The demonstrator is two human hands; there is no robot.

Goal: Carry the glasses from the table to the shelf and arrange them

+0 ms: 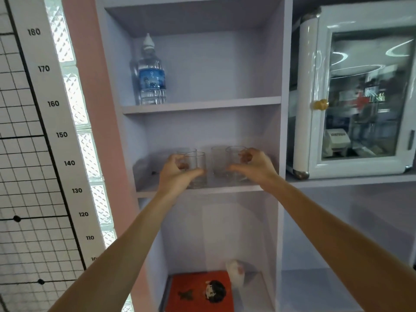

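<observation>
Head view: left hand (174, 174) fingers (193, 173) grasp a clear glass (197, 167); right hand (254, 167) fingers grasp a second glass (234, 164). Both are at frame centre on the lilac shelf (202, 190), with two more glasses (218, 161) just behind. Board above: water bottle (152, 73). Upper right: glass-door cabinet (360, 91). Left: height chart (56, 131).

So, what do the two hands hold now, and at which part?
Each hand grips one glass round its side wall: the left hand the front left glass, the right hand the front right glass.
</observation>
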